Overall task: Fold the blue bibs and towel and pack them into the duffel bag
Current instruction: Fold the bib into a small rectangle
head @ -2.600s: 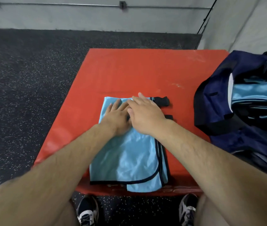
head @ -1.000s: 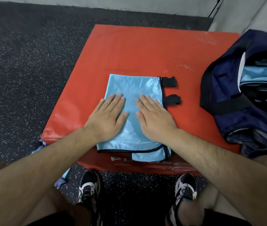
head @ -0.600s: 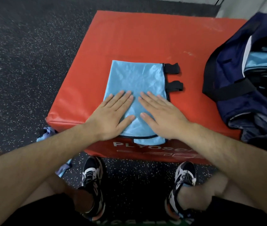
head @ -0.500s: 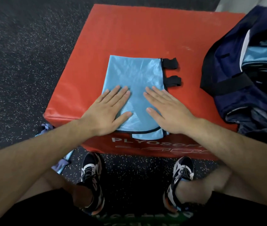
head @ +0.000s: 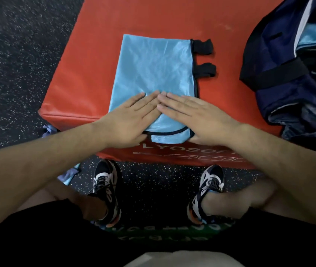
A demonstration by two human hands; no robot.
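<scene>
Red box (head: 87,74), duffel (head: 280,105) holding blue fabric (head: 315,38), left grip (head: 128,120), right grip (head: 197,120) flat on bib (head: 153,66)

Light-blue folded satin bib (head: 153,70): black edging, two black strap tabs (head: 203,47). Red padded vinyl tabletop (head: 87,74): white lettering on front; navy soft fabric duffel bag (head: 288,97): black strap, white stripe. Black rubber floor (head: 18,54): white-speckled.
</scene>
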